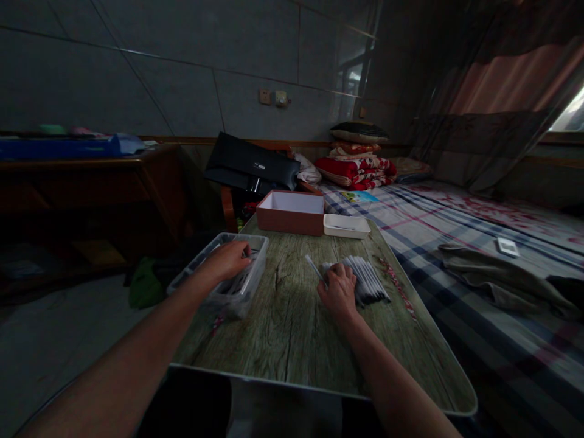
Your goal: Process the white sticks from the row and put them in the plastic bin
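Observation:
My left hand reaches into a clear plastic box at the left of the table. Its fingers curl down over dark, thin items in the box, and the fingertips are hidden. My right hand rests at the left end of a row of white, dark-tipped pens or tubes, with its fingers bent. One slim whitish stick slants out beside its thumb and index finger. Whether the hand grips that stick or only touches it is too dim to tell.
A reddish-brown open box and a shallow white tray stand at the far edge of the wood-patterned table. A bed with a checked sheet lies to the right, and a wooden desk stands at the left.

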A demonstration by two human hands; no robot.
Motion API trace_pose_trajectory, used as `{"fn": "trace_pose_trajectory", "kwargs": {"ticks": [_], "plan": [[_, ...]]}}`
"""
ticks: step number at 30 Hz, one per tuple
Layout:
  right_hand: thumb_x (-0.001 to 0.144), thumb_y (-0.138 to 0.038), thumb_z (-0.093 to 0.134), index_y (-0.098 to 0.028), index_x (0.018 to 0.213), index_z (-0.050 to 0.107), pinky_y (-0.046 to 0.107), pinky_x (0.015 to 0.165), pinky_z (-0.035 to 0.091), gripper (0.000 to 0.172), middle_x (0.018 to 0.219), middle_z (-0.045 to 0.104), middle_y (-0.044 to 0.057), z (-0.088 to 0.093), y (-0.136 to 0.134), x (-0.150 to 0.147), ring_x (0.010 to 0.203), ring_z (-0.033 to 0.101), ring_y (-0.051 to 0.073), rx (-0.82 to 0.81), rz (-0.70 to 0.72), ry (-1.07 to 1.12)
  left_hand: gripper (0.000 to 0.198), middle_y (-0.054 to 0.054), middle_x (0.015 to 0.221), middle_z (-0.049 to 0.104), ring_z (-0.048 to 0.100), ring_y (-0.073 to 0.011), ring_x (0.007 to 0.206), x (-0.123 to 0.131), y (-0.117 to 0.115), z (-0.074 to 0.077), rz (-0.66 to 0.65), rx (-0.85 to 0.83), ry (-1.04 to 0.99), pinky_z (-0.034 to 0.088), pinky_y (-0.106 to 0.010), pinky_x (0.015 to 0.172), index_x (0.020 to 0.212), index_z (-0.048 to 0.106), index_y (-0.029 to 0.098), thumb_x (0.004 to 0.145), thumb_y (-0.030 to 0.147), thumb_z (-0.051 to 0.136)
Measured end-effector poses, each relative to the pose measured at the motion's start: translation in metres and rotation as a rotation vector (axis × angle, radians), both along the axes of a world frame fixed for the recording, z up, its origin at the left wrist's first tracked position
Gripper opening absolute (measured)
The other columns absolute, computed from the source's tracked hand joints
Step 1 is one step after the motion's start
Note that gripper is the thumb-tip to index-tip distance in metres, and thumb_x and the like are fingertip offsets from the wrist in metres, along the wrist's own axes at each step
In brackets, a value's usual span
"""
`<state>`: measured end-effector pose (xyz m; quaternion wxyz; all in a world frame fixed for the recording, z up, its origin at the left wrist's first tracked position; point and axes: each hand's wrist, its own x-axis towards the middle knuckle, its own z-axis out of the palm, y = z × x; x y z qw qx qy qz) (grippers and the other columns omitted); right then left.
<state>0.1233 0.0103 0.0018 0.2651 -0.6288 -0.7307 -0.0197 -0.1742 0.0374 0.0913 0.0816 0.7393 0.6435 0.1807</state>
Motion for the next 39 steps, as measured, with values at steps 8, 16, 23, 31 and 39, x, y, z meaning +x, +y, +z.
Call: {"fn": "trace_pose_trajectory", "kwargs": {"ticks": [8, 16, 23, 31, 39], "plan": [[0.080, -0.026, 0.061, -0.017, 0.076, 0.064, 0.037, 0.082, 0.031, 0.010, 0.104, 0.058, 0.011, -0.001, 0.001, -0.001, 0.098, 0.044, 0.026, -0.015, 0.004, 0.016, 0.014, -0.008, 0.091, 0.065, 0.061, -0.0252, 0.090, 0.019, -0.018, 0.019, 0.067, 0.177, 0.123, 0.043, -0.033, 0.078, 0.086, 0.062, 0.020, 0.077, 0.029, 0.057], [0.078, -0.024, 0.062, -0.017, 0.074, 0.064, 0.037, 0.080, 0.031, 0.008, 0.101, 0.060, 0.011, -0.005, 0.002, -0.002, 0.098, 0.045, 0.027, 0.002, 0.012, 0.049, 0.019, -0.005, 0.093, 0.065, 0.061, -0.0198, 0.089, 0.113, -0.069, -0.004, -0.268, 0.148, -0.111, 0.046, -0.031, 0.080, 0.092, 0.061, 0.020, 0.090, 0.022, 0.043], [0.078, -0.022, 0.060, -0.017, 0.072, 0.066, 0.034, 0.076, 0.032, 0.010, 0.098, 0.061, 0.010, -0.010, 0.005, -0.002, 0.092, 0.046, 0.025, -0.046, 0.060, 0.177, 0.051, -0.010, 0.121, 0.061, 0.055, -0.0223, 0.113, 0.161, -0.048, -0.076, -0.271, 0.066, -0.039, 0.043, -0.033, 0.095, 0.129, 0.054, 0.020, 0.083, 0.004, 0.038], [0.086, -0.017, 0.046, -0.017, 0.074, 0.065, 0.033, 0.082, 0.035, 0.023, 0.089, 0.061, 0.007, -0.022, 0.017, 0.003, 0.087, 0.050, 0.020, 0.032, 0.208, 0.368, 0.032, -0.008, 0.105, 0.064, 0.059, -0.0213, 0.103, 0.164, -0.020, -0.095, -0.224, 0.131, -0.271, 0.044, -0.033, 0.091, 0.109, 0.066, 0.022, 0.090, 0.019, 0.041], [0.075, -0.007, 0.046, -0.013, 0.108, 0.058, 0.041, 0.095, 0.038, 0.035, 0.109, 0.060, 0.012, -0.025, 0.015, 0.000, 0.106, 0.049, 0.026, 0.156, 0.259, 0.361, 0.033, -0.005, 0.087, 0.070, 0.064, -0.0205, 0.083, 0.152, -0.010, -0.117, -0.038, 0.031, -1.000, 0.049, -0.032, 0.076, 0.095, 0.068, 0.021, 0.089, 0.044, 0.045]]}}
